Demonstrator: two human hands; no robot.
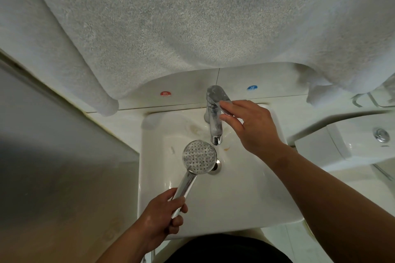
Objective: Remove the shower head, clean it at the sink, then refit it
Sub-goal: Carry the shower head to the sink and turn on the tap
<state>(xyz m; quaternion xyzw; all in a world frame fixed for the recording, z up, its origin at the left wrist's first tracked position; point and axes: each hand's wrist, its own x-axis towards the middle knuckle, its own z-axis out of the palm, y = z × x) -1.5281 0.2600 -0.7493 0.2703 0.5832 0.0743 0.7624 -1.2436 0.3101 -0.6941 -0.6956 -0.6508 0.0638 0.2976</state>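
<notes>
The chrome shower head (199, 157) is held over the white sink (245, 188), its round perforated face turned up just below the spout of the chrome tap (214, 126). My left hand (163, 213) is shut on its handle near the front of the basin. Thumb and fingers of my right hand (250, 126) pinch the tap's lever (222, 100). No water is seen running. The drain (217, 166) is partly hidden behind the shower head.
A large white towel (192, 17) hangs over the wall above the sink, down to the red hot sticker (165, 93) and blue cold sticker (252, 88). A toilet cistern with a flush button (381, 134) stands to the right. A grey panel (53, 145) borders the left.
</notes>
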